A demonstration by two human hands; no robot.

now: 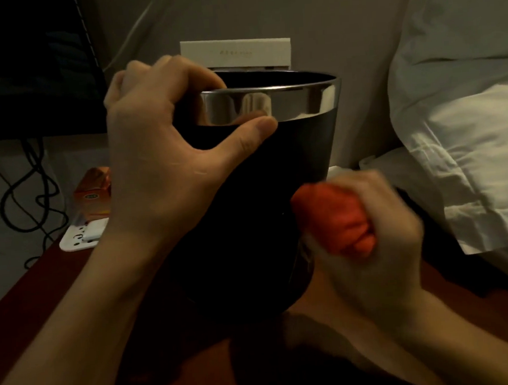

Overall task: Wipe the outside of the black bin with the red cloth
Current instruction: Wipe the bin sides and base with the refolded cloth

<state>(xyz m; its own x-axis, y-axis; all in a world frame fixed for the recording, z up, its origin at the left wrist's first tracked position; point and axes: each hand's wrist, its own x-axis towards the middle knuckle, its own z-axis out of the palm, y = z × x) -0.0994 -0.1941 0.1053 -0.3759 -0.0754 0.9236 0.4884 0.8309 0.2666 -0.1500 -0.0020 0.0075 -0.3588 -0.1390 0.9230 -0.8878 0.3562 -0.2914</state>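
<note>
Black bin (247, 207) stands upright on reddish-brown tabletop (45, 294), long axis vertical, open mouth pointing up, chrome band around rim. Left hand (161, 156) clamps rim at bin's left side: fingers hooked over edge into mouth, thumb pressed on outer wall just under band. Right hand (378, 244), blurred, fist closed around bunched red cloth (334, 220). Cloth touches lower right side of bin wall. Cloth sits low, well below left hand.
</note>
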